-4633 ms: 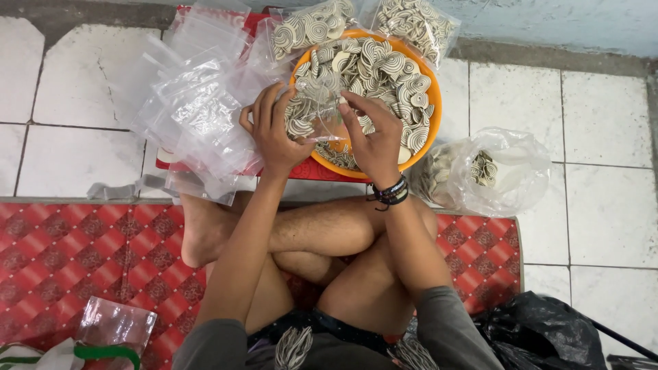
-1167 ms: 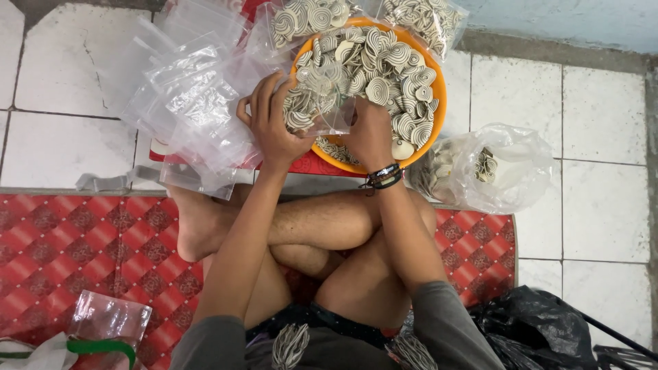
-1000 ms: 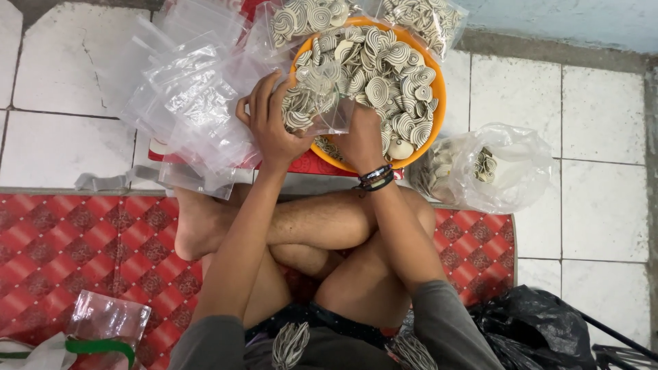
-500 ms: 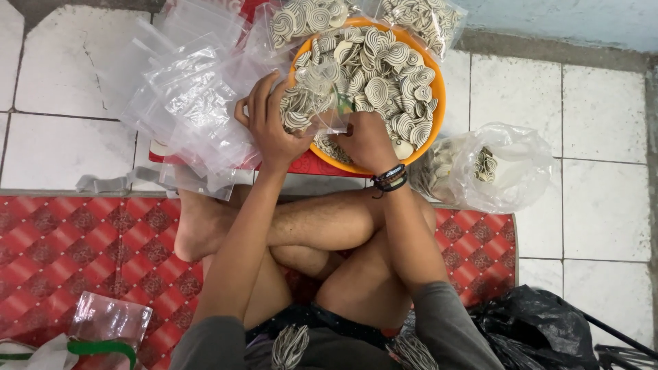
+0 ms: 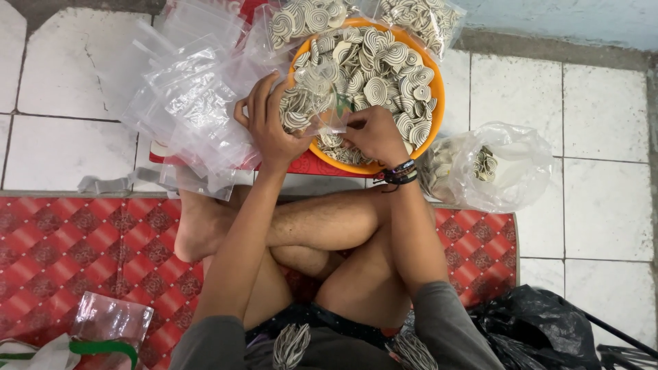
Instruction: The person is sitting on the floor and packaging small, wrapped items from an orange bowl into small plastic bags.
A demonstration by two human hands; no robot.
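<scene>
An orange bowl [image 5: 436,113] full of pale spiral-patterned round pieces [image 5: 384,75] stands on the floor in front of my crossed legs. My left hand [image 5: 269,123] holds a small clear plastic bag [image 5: 308,103] partly filled with those pieces, over the bowl's near left rim. My right hand [image 5: 373,133] is at the bag's mouth, fingers pinched on the plastic. Dark bracelets circle my right wrist.
A heap of empty clear bags [image 5: 185,103] lies to the left. Filled bags [image 5: 418,17] sit behind the bowl, and a larger clear bag [image 5: 507,164] of pieces lies to the right. A red patterned mat [image 5: 75,240] is under me; a black bag [image 5: 541,329] sits at lower right.
My right hand has shifted from the bowl's pieces to the mouth of the bag. The left hand has kept the bag over the bowl's rim.
</scene>
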